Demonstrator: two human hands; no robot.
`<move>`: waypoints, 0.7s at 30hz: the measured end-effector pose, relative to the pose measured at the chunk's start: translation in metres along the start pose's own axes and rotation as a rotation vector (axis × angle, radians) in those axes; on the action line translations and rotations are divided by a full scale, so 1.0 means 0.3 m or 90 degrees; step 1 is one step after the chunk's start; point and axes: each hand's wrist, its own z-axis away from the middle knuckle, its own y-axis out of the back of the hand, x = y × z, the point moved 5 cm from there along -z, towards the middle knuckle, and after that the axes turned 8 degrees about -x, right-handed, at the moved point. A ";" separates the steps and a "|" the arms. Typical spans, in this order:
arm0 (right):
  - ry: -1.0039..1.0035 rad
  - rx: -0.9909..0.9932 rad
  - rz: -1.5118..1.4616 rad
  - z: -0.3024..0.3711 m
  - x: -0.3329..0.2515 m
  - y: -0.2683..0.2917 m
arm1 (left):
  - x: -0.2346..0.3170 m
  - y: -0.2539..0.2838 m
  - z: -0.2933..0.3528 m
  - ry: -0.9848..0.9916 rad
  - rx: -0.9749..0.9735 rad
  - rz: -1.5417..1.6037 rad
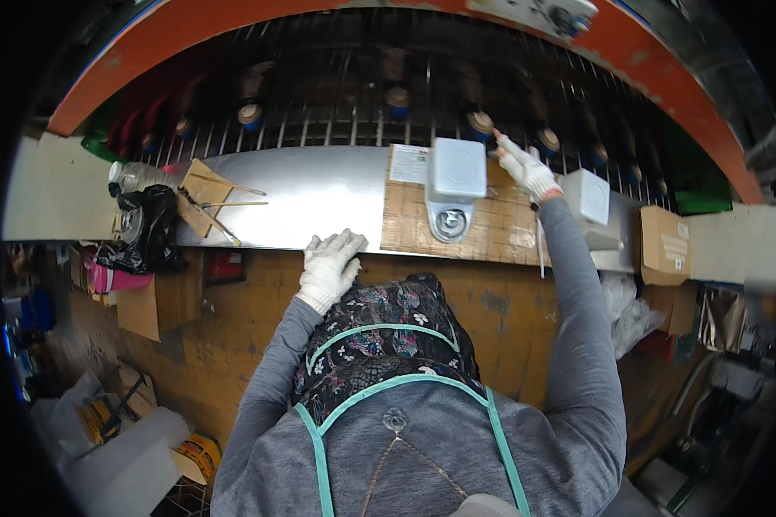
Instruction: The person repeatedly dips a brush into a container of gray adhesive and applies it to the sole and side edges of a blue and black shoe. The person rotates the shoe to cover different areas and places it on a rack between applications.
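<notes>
White-gloved right hand (528, 171) nearer, loosely extended, holding nothing visible — blue-and-tan cylinder (480, 126) just ahead-left; can't tell contact.

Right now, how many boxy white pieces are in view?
2: one boxy white piece on the brown sheet, another just right of the right forearm, which may hide more.

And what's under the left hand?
Beside the left hand you can see the shiny metal table and its front edge. Right underneath the hand is covered, so I can't tell.
</notes>
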 end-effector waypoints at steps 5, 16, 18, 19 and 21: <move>0.067 0.308 -0.132 0.033 -0.439 0.160 | -0.097 0.133 0.051 0.012 0.061 0.144; -0.025 -0.023 -0.237 -0.964 -1.587 -0.475 | -0.592 0.544 0.019 0.082 0.396 0.531; -0.067 -0.038 -0.229 -1.121 -1.648 -0.546 | -0.704 0.559 0.015 0.191 0.325 0.610; -0.110 -0.039 -0.173 -1.173 -1.660 -0.574 | -0.741 0.582 0.016 0.171 0.365 0.673; -0.147 -0.053 -0.126 -1.238 -1.669 -0.608 | -0.817 0.590 0.021 0.228 0.368 0.855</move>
